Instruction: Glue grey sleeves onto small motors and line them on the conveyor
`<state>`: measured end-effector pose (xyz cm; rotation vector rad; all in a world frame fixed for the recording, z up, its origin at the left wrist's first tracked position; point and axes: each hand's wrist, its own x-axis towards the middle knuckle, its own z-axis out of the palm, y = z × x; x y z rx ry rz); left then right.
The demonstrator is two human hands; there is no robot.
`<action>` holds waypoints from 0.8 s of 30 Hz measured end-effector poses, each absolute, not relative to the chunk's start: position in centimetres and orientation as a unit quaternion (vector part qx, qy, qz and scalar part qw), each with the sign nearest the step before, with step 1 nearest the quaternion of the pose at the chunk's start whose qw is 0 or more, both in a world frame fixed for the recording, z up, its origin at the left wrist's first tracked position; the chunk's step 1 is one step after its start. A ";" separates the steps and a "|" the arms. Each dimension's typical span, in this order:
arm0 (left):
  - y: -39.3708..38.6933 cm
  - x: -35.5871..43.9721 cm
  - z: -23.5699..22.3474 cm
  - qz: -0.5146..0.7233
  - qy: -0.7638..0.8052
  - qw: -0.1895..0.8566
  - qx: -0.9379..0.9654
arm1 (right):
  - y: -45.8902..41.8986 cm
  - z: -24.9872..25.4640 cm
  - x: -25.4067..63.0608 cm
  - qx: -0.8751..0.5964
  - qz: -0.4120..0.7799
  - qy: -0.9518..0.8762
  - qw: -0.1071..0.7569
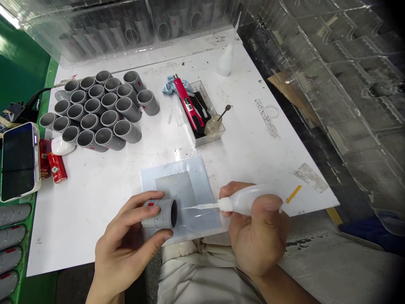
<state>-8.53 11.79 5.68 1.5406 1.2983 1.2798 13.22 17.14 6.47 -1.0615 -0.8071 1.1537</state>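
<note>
My left hand (129, 236) is closed around a short grey pipe piece (160, 215) with a small red mark, lying sideways with its open end facing right. In my right hand (259, 228) is a white squeeze bottle (247, 199), tilted on its side. Its thin nozzle points left, and the tip is just short of the pipe's open end, apart from it. Beneath both lies a light blue cloth (205, 185) with a grey square sheet (177, 185) on it.
Several grey pipe pieces (93, 105) stand grouped at the back left. A clear box (198, 141) holds a red-and-black tool (186, 99) and a small glass jar (214, 126). Another squeeze bottle (225, 61) stands behind. A phone (19, 162) is at the left edge. Clear plastic trays (357, 63) rise on the right.
</note>
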 end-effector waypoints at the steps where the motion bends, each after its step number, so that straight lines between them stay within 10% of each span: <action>1: 11.8 -8.5 5.7 0.496 0.500 0.378 0.601 | 17.1 6.5 13.2 -0.464 0.509 -0.354 0.633; 24: 11.8 -8.6 6.0 0.494 0.484 0.381 0.614 | 16.6 6.1 13.2 -0.491 0.500 -0.382 0.603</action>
